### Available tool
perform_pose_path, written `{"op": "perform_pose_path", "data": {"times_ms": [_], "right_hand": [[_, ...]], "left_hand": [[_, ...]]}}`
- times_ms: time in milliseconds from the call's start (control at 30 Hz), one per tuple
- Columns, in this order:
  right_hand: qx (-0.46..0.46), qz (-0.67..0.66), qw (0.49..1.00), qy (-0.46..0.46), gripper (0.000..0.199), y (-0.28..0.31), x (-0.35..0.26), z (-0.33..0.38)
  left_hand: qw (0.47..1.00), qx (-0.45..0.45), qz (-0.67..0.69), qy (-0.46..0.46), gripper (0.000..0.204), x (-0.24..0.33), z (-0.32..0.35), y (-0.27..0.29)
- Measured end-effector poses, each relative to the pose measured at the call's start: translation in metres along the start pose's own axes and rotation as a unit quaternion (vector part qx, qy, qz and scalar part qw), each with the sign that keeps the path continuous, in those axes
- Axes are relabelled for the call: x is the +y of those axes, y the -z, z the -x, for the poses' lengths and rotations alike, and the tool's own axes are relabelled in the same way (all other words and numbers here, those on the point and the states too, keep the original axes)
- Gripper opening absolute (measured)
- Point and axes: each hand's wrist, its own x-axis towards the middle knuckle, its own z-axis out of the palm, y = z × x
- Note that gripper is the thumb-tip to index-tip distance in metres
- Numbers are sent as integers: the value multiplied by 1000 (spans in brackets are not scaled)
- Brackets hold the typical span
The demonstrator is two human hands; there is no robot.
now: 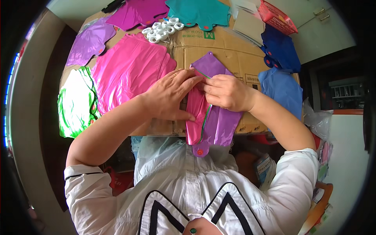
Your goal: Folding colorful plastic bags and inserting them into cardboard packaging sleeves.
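Observation:
A flat foil piece point(227, 121), purple with a pink folded layer along its left side, lies on the cardboard in front of me. A thin green edge runs down the fold, and a rounded purple tab with a red dot point(200, 152) hangs past the near edge. My left hand point(166, 94) rests on the pink layer, thumb spread from its fingers. My right hand point(228, 92) is closed in a pinch at the fold, its fingertips meeting those of the left. What exactly lies between the right fingertips is hidden.
Stacked pink foil pieces point(127, 70) lie left, beside a green-and-white foil piece point(76, 103). White rings point(161, 31), magenta foil point(137, 13) and teal foil point(197, 13) sit at the back. Blue foil point(281, 92) and a red basket point(277, 17) are to the right.

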Motion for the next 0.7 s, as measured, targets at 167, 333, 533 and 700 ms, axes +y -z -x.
{"op": "perform_pose_path", "data": {"times_ms": [167, 333, 533, 700], "right_hand": [[36, 9, 991, -128, 12, 14, -27, 10], [-20, -171, 853, -493, 31, 70, -98, 37], [28, -546, 515, -661, 46, 28, -169, 58], [224, -669, 290, -646, 31, 34, -165, 31]], "left_hand": [[998, -45, -51, 3, 126, 6, -2, 0], [997, -60, -47, 10, 132, 9, -2, 3], [996, -80, -42, 6, 129, 11, -3, -1], [989, -118, -81, 26, 132, 18, -4, 1]]}}
